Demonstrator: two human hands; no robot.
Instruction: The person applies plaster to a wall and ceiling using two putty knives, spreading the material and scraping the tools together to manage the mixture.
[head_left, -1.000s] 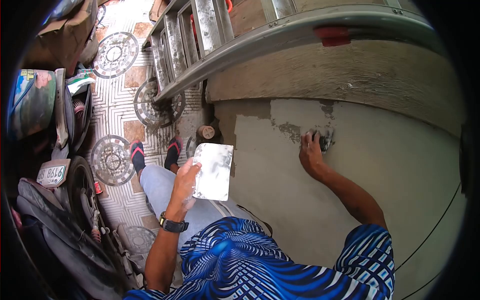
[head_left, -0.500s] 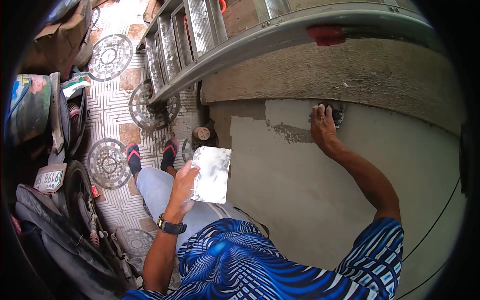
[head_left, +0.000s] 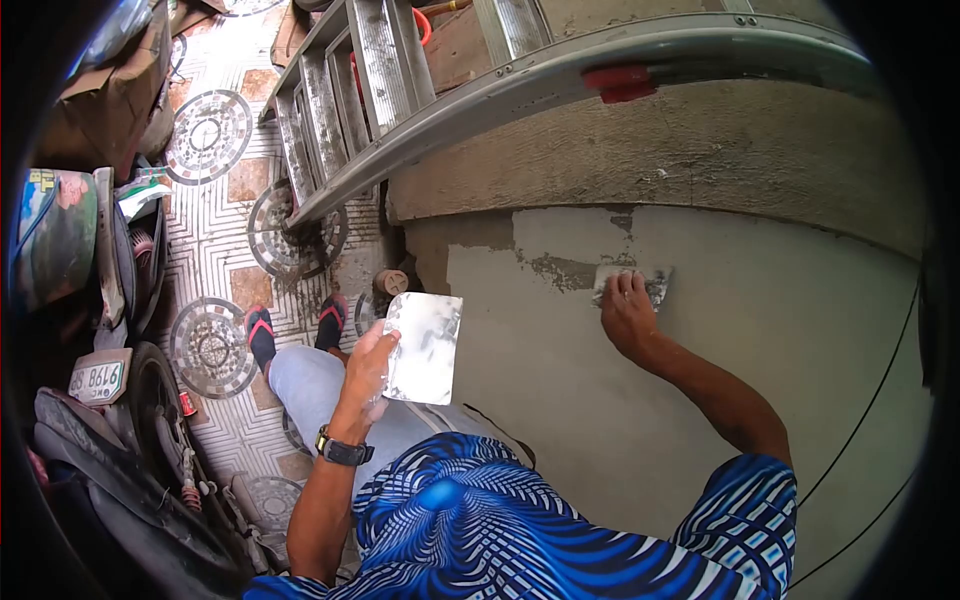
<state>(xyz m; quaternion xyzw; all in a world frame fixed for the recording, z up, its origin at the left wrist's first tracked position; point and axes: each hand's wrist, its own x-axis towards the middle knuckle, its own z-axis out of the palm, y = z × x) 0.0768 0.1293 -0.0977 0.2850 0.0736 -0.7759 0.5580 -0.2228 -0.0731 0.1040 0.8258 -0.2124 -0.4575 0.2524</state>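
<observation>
My left hand [head_left: 368, 366] is closed on the edge of a flat metal plate [head_left: 424, 350], whose pale face carries grey smears. With my right hand [head_left: 630, 312] I grip a small putty knife [head_left: 655, 284], its blade flat against the wall [head_left: 560, 370]. Light grey skim coat covers most of this wall. Around the knife's left side lies a darker rough patch [head_left: 563, 272] of bare cement, and another dark strip runs along the upper left edge. The knife's handle is hidden under my fingers.
An aluminium ladder [head_left: 400, 150] leans across the top, by a rough concrete ledge [head_left: 560, 160]. A motorcycle [head_left: 150, 460] and piled boxes [head_left: 110, 100] line the left side. A capped pipe [head_left: 391, 282] stands at the wall's foot on the patterned tile floor [head_left: 230, 230]. Thin cables [head_left: 870, 415] hang at right.
My right hand has moved the putty knife down the wall and slightly left, away from the ledge. More light coat shows below the ledge. My left hand holds the plate nearly still.
</observation>
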